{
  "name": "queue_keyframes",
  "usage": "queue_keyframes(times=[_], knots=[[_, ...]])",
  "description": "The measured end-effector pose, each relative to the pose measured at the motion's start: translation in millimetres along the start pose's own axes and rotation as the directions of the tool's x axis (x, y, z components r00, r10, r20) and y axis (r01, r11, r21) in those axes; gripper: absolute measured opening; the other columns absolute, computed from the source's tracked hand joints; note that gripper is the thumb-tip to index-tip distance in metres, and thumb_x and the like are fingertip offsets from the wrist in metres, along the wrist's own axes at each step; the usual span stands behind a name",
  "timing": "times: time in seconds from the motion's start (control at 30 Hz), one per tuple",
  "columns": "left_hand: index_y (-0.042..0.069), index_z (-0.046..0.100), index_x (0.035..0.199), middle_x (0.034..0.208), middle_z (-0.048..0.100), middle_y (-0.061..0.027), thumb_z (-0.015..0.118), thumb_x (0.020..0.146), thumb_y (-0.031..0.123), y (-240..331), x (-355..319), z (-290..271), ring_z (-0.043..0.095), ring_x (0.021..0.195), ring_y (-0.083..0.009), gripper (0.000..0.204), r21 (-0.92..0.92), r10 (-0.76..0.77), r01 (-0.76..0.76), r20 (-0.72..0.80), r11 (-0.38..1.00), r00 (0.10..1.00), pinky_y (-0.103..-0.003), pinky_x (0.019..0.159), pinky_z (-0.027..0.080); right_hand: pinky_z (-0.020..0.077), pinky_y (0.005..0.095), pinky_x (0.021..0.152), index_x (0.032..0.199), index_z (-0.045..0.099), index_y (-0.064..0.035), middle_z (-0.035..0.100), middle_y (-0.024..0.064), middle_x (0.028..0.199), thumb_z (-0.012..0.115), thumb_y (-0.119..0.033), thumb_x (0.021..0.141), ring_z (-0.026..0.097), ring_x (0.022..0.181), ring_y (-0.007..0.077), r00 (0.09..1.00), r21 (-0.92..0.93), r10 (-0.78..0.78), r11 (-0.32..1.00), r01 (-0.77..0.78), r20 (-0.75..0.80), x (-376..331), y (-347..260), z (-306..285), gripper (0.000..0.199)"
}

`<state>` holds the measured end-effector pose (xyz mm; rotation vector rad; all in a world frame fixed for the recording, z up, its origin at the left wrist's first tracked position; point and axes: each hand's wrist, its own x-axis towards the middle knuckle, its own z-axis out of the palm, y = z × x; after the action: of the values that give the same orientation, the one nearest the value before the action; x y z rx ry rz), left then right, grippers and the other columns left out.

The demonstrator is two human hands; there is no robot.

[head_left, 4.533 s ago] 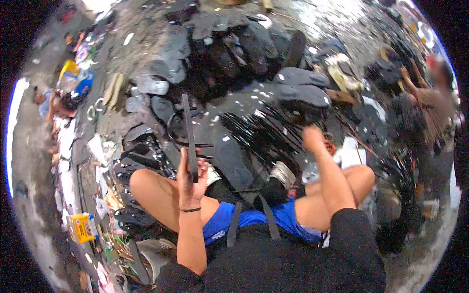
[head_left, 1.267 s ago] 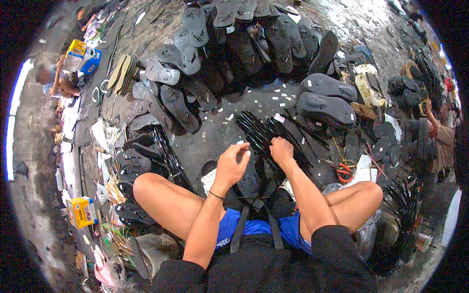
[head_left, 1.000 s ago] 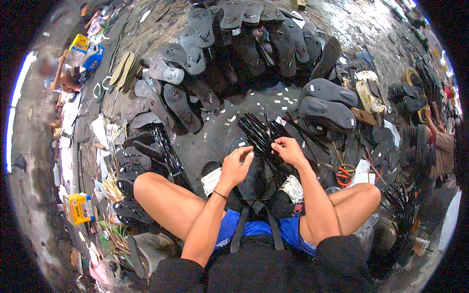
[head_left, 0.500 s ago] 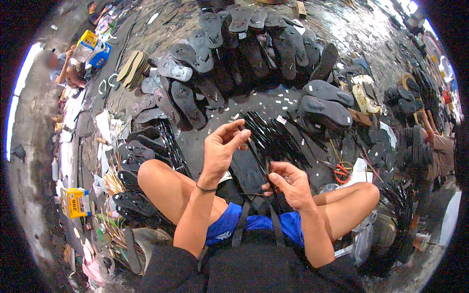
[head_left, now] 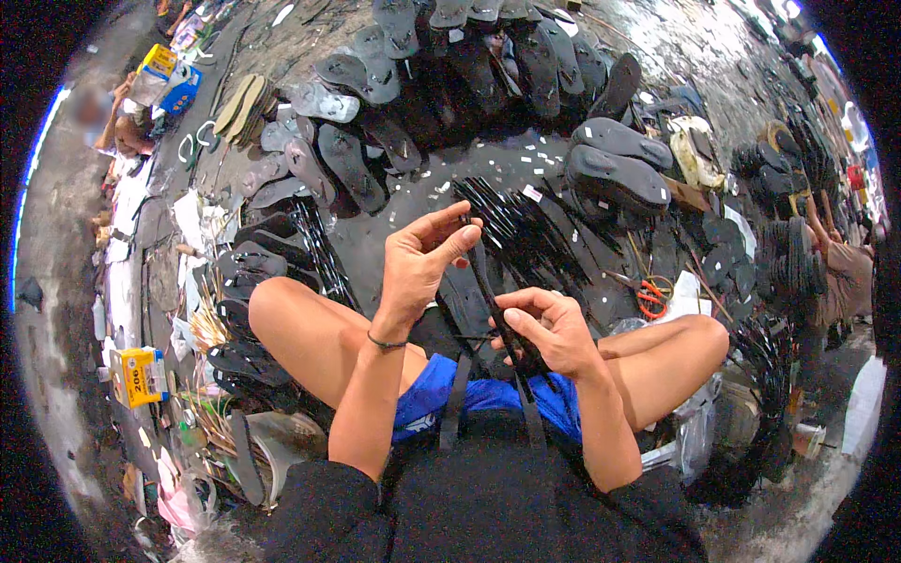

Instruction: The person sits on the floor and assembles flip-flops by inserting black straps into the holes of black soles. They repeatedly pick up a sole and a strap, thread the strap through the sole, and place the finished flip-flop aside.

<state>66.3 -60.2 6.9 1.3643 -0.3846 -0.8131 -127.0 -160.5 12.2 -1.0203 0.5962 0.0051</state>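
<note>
A thin black strap (head_left: 486, 281) stretches slantwise between my hands, over my lap. At its upper end, my left hand (head_left: 419, 267) pinches it between thumb and fingers. Lower down, my right hand (head_left: 549, 333) is closed around the strap's other part, its fingertips partly hidden. Beneath the strap lies a dark sandal sole (head_left: 460, 305), half covered by my hands. Just beyond my hands, a bundle of glossy black strips (head_left: 526, 230) is spread on the ground.
Dark sandals (head_left: 352, 164) form an arc ahead, with a stacked pair (head_left: 618, 178) at right. Orange-handled scissors (head_left: 649, 298) lie near my right knee. More black strips (head_left: 324, 249) lie left. A yellow box (head_left: 141, 377) stands far left; people sit at both sides.
The whole view has shifted, so the ground ahead appears higher. My right hand has moved slightly left along the strap, and more of the strap shows between my hands.
</note>
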Motion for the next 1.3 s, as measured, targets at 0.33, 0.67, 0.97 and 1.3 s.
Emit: queue_keyframes(times=[0.33, 0.67, 0.97, 1.3], knots=[[-0.003, 0.067, 0.122, 0.097, 0.072, -0.0060, 0.075, 0.090, 0.011, 2, -2, 21, 0.063, 0.081, -0.0090, 0.037, 0.252, 0.085, -0.091, 0.035, 0.963, 0.996, -0.025, 0.070, 0.053, 0.0578, 0.0272, 0.070, 0.120, 0.062, 0.0006, 0.071, 0.0078, 0.101, 0.063, -0.011, 0.098, 0.070, 0.083, 0.0151, 0.881, -0.171, -0.439, 0.895, 0.412, -0.176, 41, 3, 12, 0.025], [-0.004, 0.070, 0.114, 0.102, 0.074, -0.0087, 0.072, 0.092, 0.007, -17, 5, 27, 0.069, 0.089, -0.0124, 0.025, 0.146, 0.159, -0.154, -0.024, 0.977, 0.987, -0.025, 0.080, 0.056, 0.0549, 0.0283, 0.070, 0.105, 0.071, -0.0029, 0.072, 0.0081, 0.095, 0.075, -0.013, 0.088, 0.069, 0.083, 0.0146, 0.700, -0.599, -0.688, 0.646, 0.472, -0.191, 56, -9, 8, 0.020], [-0.001, 0.015, 0.153, 0.156, 0.015, -0.0375, 0.082, 0.072, 0.051, -169, 37, -4, 0.013, 0.147, -0.0503, 0.118, 0.910, -0.173, 0.300, -0.259, 0.288, 0.950, -0.050, 0.121, 0.017, 0.0547, 0.0256, 0.067, 0.104, 0.066, 0.0001, 0.073, 0.0068, 0.089, 0.069, -0.009, 0.093, 0.068, 0.077, 0.0108, 0.765, -0.290, -0.556, 0.829, 0.478, -0.325, 39, -15, -5, 0.015], [-0.006, 0.057, 0.119, 0.103, 0.064, -0.0190, 0.071, 0.083, 0.010, -134, 25, 1, 0.062, 0.098, -0.0356, 0.042, 0.715, 0.332, -0.075, -0.227, 0.695, 0.915, -0.044, 0.090, 0.049, 0.0468, 0.0199, 0.064, 0.104, 0.072, 0.0011, 0.069, 0.0007, 0.082, 0.073, -0.011, 0.091, 0.059, 0.072, 0.0046, 0.797, -0.389, -0.494, 0.849, 0.356, -0.347, 25, -21, 6, 0.018]])
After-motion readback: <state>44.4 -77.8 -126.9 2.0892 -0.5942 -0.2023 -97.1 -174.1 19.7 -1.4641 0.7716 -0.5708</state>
